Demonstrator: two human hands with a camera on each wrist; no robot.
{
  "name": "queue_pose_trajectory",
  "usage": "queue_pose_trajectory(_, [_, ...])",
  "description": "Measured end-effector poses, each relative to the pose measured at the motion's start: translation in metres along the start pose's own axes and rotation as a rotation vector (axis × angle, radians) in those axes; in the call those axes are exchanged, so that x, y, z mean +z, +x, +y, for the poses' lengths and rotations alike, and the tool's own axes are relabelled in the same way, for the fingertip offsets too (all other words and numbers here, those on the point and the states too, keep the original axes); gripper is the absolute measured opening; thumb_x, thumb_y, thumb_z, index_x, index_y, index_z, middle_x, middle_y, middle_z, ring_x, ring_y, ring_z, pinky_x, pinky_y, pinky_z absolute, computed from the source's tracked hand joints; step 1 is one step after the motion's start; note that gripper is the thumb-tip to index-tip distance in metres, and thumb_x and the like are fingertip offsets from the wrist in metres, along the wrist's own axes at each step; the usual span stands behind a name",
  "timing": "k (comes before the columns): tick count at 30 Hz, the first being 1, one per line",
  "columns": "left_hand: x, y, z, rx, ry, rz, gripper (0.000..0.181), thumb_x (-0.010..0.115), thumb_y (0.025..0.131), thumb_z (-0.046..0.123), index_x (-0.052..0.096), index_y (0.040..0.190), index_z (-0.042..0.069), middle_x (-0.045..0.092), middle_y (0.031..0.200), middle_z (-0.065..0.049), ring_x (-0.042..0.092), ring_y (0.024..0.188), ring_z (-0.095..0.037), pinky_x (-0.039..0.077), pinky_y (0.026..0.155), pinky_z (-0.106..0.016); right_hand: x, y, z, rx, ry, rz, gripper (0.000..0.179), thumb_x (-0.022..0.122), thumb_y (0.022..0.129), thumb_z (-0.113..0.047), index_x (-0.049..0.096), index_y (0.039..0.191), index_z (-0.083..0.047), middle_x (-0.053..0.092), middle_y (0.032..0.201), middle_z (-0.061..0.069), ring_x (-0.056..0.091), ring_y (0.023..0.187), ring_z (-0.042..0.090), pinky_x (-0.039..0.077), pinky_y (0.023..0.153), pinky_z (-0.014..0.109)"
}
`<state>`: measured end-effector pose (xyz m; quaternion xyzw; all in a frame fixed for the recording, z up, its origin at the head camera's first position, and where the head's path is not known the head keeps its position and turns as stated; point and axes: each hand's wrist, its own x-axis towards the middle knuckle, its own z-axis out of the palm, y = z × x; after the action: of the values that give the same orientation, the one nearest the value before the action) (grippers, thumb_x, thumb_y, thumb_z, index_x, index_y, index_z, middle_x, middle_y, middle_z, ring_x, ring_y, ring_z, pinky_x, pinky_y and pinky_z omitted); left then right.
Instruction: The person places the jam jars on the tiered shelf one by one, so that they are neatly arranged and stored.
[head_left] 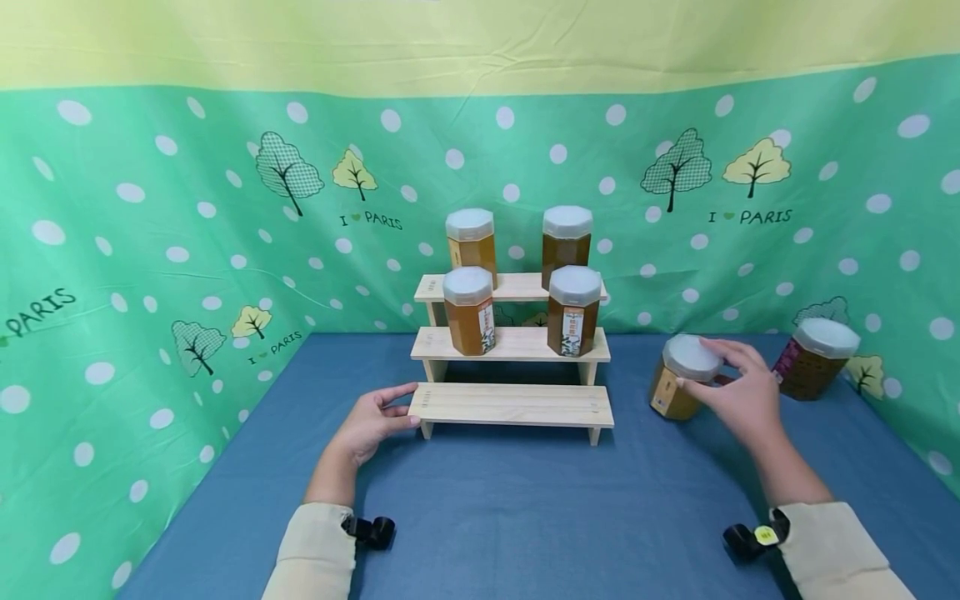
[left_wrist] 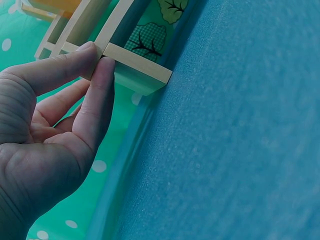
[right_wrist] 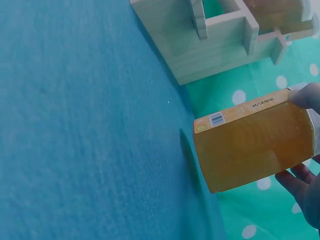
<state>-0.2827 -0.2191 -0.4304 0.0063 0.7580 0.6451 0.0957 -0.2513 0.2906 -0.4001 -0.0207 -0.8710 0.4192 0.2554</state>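
My right hand (head_left: 742, 393) grips a honey jar (head_left: 675, 397) around its pale lid, thumb on one side and fingers on the other. Amber contents and a yellow-orange label show on the jar, which hangs close over the blue cloth in the right wrist view, its shadow beside its base. To the left, a three-tier wooden stand (head_left: 512, 405) has a bare lowest step. My left hand (head_left: 369, 427) pinches that step's left end between thumb and fingers. Two jars stand on the middle step, an amber one (head_left: 467, 321) and a darker one (head_left: 558, 325).
Two more jars, one golden (head_left: 480, 250) and one brown (head_left: 564, 254), stand on the top step. A dark jar with a purple label (head_left: 810, 367) is on the blue tablecloth (head_left: 510, 517), right of my right hand. A green dotted curtain (head_left: 225, 192) hangs behind.
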Motion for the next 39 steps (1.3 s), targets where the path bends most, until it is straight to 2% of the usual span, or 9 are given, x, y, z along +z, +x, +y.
queue_pose_trajectory(3, [0.000,0.000,0.000,-0.001,0.005,0.003,0.064,0.074,0.081,-0.006,0.051,0.141,0.002,0.060,0.125,-0.025,0.068,0.094,-0.021,0.054,0.085,-0.043,-0.001,-0.002,-0.003,-0.009,0.000,-0.003,0.062,0.081,0.081,-0.021,0.058,0.134,-0.001,0.046,0.134,0.016,0.045,0.119,0.037,0.050,0.088,0.053])
queue_pose_trajectory(8, [0.000,0.000,0.000,0.001,0.002,-0.001,0.064,0.073,0.082,-0.006,0.050,0.141,0.002,0.059,0.126,-0.026,0.068,0.095,-0.021,0.054,0.086,-0.043,-0.003,-0.007,-0.011,-0.026,-0.005,-0.009,0.061,0.083,0.080,-0.022,0.060,0.133,-0.004,0.048,0.132,0.012,0.046,0.117,0.033,0.055,0.083,0.031])
queue_pose_trajectory(10, [0.000,0.001,-0.001,0.003,0.000,-0.005,0.065,0.073,0.082,-0.007,0.050,0.141,0.002,0.058,0.127,-0.027,0.068,0.095,-0.021,0.054,0.086,-0.043,-0.004,-0.009,-0.015,-0.037,-0.001,-0.010,0.061,0.083,0.079,-0.022,0.060,0.133,-0.004,0.049,0.131,0.011,0.047,0.116,0.030,0.053,0.080,0.020])
queue_pose_trajectory(14, [0.000,0.001,-0.001,0.003,-0.002,-0.007,0.065,0.073,0.082,-0.007,0.050,0.141,0.002,0.058,0.127,-0.027,0.068,0.095,-0.021,0.054,0.086,-0.043,-0.005,-0.013,-0.021,-0.057,0.005,-0.014,0.061,0.083,0.079,-0.022,0.061,0.133,-0.005,0.049,0.130,0.010,0.047,0.114,0.026,0.049,0.077,0.012])
queue_pose_trajectory(16, [0.000,0.001,-0.001,0.002,0.000,-0.007,0.065,0.073,0.082,-0.007,0.050,0.141,0.003,0.058,0.127,-0.026,0.068,0.095,-0.021,0.054,0.086,-0.042,-0.005,-0.014,-0.024,-0.055,0.004,-0.020,0.061,0.082,0.080,-0.023,0.060,0.133,-0.005,0.049,0.131,0.010,0.047,0.114,0.027,0.051,0.079,0.015])
queue_pose_trajectory(20, [0.000,0.002,-0.002,-0.002,0.001,-0.001,0.065,0.074,0.081,-0.007,0.050,0.141,0.002,0.060,0.125,-0.026,0.068,0.095,-0.022,0.055,0.084,-0.040,-0.008,-0.015,-0.031,-0.053,0.006,-0.038,0.062,0.082,0.080,-0.024,0.059,0.134,-0.005,0.049,0.133,0.010,0.046,0.116,0.029,0.055,0.084,0.033])
queue_pose_trajectory(29, [-0.001,0.004,-0.004,-0.008,0.006,0.010,0.065,0.075,0.081,-0.005,0.052,0.140,0.003,0.062,0.122,-0.023,0.068,0.093,-0.022,0.056,0.082,-0.039,-0.011,-0.019,-0.050,-0.067,0.006,-0.061,0.064,0.083,0.079,-0.024,0.059,0.135,-0.006,0.050,0.134,0.011,0.046,0.116,0.030,0.050,0.087,0.053])
queue_pose_trajectory(39, [-0.001,0.002,-0.003,0.001,-0.001,-0.004,0.065,0.074,0.081,-0.006,0.050,0.141,0.002,0.062,0.122,-0.023,0.068,0.094,-0.022,0.056,0.082,-0.039,-0.014,-0.023,-0.074,-0.094,0.019,-0.096,0.062,0.084,0.078,-0.019,0.060,0.134,-0.006,0.049,0.134,0.010,0.046,0.117,0.029,0.052,0.087,0.050])
